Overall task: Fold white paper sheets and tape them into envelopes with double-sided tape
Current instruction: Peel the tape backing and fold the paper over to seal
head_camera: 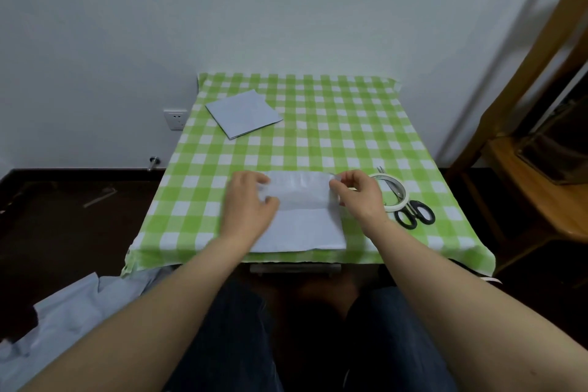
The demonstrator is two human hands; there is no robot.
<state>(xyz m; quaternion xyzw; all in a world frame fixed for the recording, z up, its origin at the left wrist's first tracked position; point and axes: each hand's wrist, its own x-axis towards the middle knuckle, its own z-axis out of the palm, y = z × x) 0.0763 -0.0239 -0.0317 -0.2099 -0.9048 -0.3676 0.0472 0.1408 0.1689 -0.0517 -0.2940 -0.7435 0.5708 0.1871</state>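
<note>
Two hands work at the near edge of a surface (318, 137) covered w/ a green-and-white check cloth. White paper sheet (305, 226) lies flat there, centred in front of the person, near edge almost at the surface's edge. Its far part looks folded over toward the near side, w/ a fold line running across approx. the middle. Left hand (251, 200) sits on the sheet's left end, fingers bent, tips on the paper; it's blurred, so can't tell if it pinches or only presses. Right hand (356, 194) pinches the sheet's right edge near the far corner betw. thumb and forefinger, other fingers curled. Just right of that hand, a tape roll (401, 200) lies flat on top of the blades of black-handled scissors (413, 213), handles toward the person. Folded sheet (243, 113) rests at the far left of the surface, turned at an angle, well apart from the hands. Behind, a white wall w/ a socket (175, 119); a wooden chair (525, 169) stands to the right. Dark floor (63, 216) to the left.
</note>
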